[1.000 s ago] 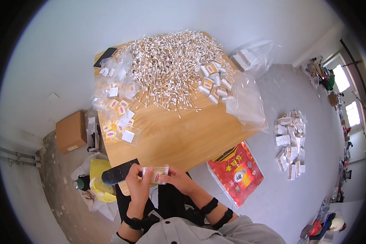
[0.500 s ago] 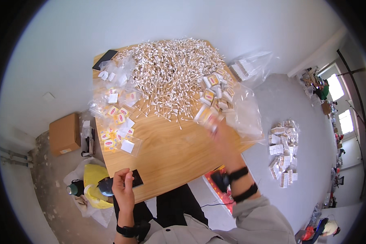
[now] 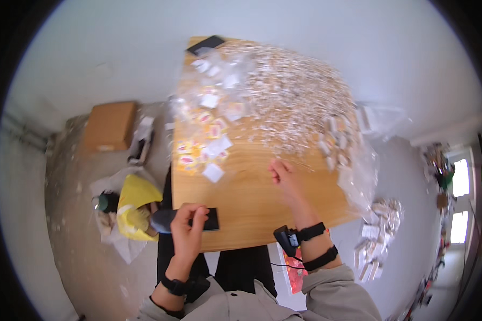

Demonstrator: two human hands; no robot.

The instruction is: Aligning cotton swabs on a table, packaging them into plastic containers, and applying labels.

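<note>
My left hand (image 3: pixel 189 230) hovers over the table's near left corner with its fingers curled in. Whatever they may hold is hidden. Beside it lie a dark phone-like slab (image 3: pixel 212 219) and a dark rounded object (image 3: pixel 163 220) at the table edge. My right hand (image 3: pixel 285 175) is over the middle of the wooden table (image 3: pixel 246 187), fingers bent and somewhat blurred, with nothing visible in them. Beyond it spreads a large heap of cotton swabs (image 3: pixel 294 91). Packed swab bundles (image 3: pixel 336 140) sit at the right of the heap.
Clear bags with yellow-and-white cards (image 3: pixel 211 128) cover the table's left side. A black phone (image 3: pixel 206 45) lies at the far left corner. Clear plastic (image 3: pixel 359 176) overhangs the right edge. Swab packs (image 3: pixel 377 230) lie on the floor; a carton (image 3: pixel 110 127) and yellow bag (image 3: pixel 136 200) are left.
My right hand has let go of a swab pack among the bundles and drawn back to the left. The whole view has swung left, shifting the table rightward in it.
</note>
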